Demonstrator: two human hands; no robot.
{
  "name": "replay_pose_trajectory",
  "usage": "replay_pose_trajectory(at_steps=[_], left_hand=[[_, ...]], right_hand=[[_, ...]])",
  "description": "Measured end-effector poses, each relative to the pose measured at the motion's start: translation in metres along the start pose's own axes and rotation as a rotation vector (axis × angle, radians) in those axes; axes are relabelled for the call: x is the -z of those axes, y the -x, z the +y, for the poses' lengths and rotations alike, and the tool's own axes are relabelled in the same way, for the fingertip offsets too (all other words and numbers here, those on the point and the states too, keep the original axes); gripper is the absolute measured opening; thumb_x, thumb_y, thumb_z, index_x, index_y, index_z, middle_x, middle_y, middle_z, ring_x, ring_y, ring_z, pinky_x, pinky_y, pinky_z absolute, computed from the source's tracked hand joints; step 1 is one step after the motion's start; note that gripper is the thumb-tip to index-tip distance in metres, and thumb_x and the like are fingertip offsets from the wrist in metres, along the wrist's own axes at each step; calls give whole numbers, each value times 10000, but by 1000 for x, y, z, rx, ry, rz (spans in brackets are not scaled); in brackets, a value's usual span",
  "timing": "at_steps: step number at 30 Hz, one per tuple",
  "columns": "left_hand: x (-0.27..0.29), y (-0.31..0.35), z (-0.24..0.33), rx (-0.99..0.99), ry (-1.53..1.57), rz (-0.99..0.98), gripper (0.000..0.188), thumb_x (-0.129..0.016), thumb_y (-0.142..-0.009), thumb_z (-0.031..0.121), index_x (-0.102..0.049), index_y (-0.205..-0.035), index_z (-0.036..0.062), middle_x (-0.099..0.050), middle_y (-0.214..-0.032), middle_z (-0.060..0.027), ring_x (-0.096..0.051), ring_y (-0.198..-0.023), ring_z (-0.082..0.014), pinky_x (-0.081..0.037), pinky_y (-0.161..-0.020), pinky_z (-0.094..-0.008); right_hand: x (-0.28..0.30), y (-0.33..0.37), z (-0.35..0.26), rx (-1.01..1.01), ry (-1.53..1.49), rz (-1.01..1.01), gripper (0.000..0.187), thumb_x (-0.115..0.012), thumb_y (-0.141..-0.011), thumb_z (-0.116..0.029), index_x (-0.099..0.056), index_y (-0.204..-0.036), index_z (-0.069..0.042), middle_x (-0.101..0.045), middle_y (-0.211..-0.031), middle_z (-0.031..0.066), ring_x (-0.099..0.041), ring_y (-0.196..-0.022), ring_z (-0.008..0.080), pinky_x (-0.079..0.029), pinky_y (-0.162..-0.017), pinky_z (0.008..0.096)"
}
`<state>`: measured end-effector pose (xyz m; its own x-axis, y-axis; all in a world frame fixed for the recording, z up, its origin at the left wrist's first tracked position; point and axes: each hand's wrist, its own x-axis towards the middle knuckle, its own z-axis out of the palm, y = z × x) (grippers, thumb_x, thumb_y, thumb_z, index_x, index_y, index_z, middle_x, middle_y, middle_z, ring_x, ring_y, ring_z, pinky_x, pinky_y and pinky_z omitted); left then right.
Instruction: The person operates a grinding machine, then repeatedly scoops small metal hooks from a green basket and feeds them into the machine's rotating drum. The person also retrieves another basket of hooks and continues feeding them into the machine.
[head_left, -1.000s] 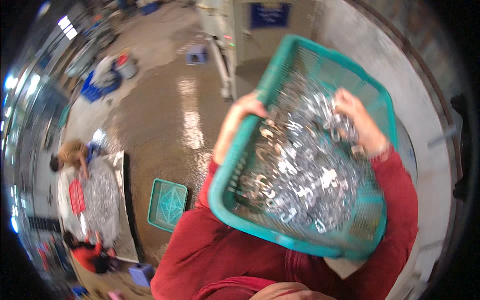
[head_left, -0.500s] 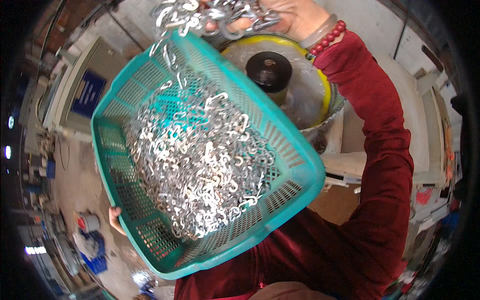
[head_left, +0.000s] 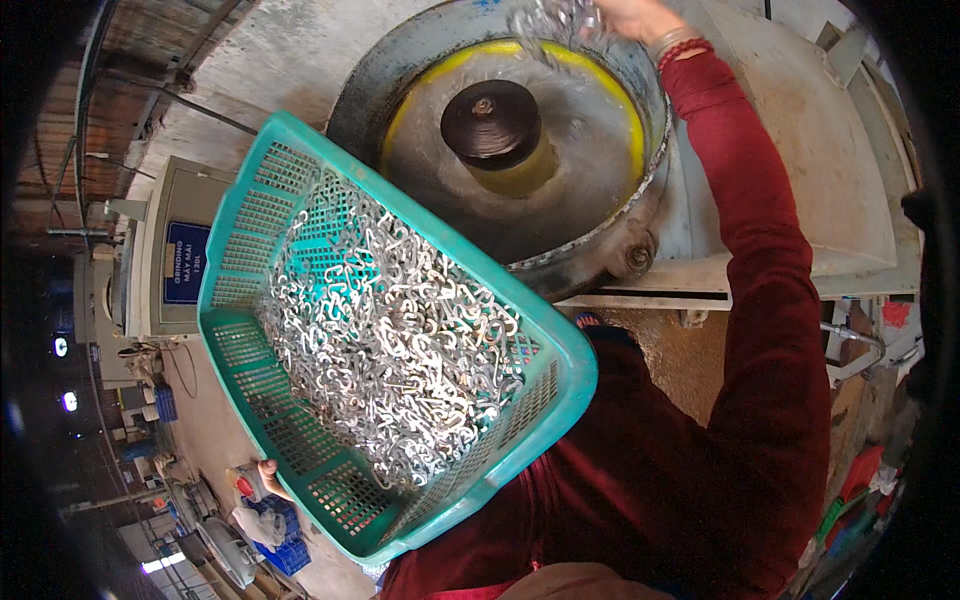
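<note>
A teal plastic basket [head_left: 575, 365], tilted in front of me, holds a heap of small silvery S-shaped metal hooks [head_left: 410, 360]. My left hand [head_left: 270, 478] grips its lower left edge; only a thumb and part of the hand show, the other fingers being hidden. Up at the top edge, my right hand [head_left: 640, 18] is over the far side of a round machine bowl [head_left: 365, 110], with a blurred bunch of hooks at its fingers. The bowl has a yellow inner ring, a dark central cone [head_left: 490, 120] and cloudy wet contents.
Left of the bowl stands a beige cabinet [head_left: 200, 200] with a blue label. On the floor farther left are a blue crate [head_left: 285, 550] with a pale bag and a bucket [head_left: 245, 483]. A pale machine housing [head_left: 790, 150] flanks my right arm.
My right hand has moved with the bunch of hooks from above the basket's far edge to over the bowl. The view has shifted, showing more of the bowl; the basket stays in my left hand.
</note>
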<state>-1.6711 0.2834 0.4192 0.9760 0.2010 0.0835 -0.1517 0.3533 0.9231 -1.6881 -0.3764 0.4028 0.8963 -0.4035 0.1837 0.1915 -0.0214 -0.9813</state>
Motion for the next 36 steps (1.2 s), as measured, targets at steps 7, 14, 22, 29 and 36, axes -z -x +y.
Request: replay_pose_trajectory(at_steps=[7, 14, 22, 29, 36], left_hand=[[-4, 0, 3, 32, -6, 3, 244, -555, -807, 110, -562, -1051, 101, -599, -1110, -194, -646, -883, -279, -561, -715, -363], [-8, -2, 1, 49, -20, 10, 242, -555, -807, 111, -561, -1049, 100, -601, -1104, -194, -648, -879, -279, -563, -710, -362], [-7, 1, 4, 74, -8, 11, 241, -555, -806, 112, -560, -1047, 99, -604, -1097, -194, -650, -875, -280, -565, -704, -360], [-5, 10, 7, 75, 8, 25, 239, -555, -806, 113, -559, -1045, 98, -607, -1091, -195, -652, -871, -280, -567, -698, -358], [-13, 18, 13, 78, 30, 7, 238, -555, -806, 114, -559, -1043, 97, -609, -1085, -195, -653, -867, -280, -569, -693, -356]], right_hand=[[32, -11, 69, 65, 130, 170, 129, -544, -898, -156, -563, -1000, -80, -570, -734, 2, -521, -618, 106, -429, -492, 282], [25, -1, 46, 138, 312, 207, 114, -493, -895, -94, -585, -952, -57, -576, -723, 17, -524, -591, 126, -437, -507, 287], [-60, 73, 26, -198, 826, -224, 191, -481, -866, -84, -617, -955, 16, -641, -819, 116, -641, -645, 161, -530, -452, 313], [-131, 86, -41, -16, 512, -454, 226, -415, -857, -27, -543, -1043, -24, -590, -846, 134, -652, -541, 212, -516, -460, 322], [-218, 11, -42, -26, 577, -591, 690, -603, -808, -200, -347, -1427, -34, -558, -1220, 177, -680, -781, 237, -562, -606, 356]])
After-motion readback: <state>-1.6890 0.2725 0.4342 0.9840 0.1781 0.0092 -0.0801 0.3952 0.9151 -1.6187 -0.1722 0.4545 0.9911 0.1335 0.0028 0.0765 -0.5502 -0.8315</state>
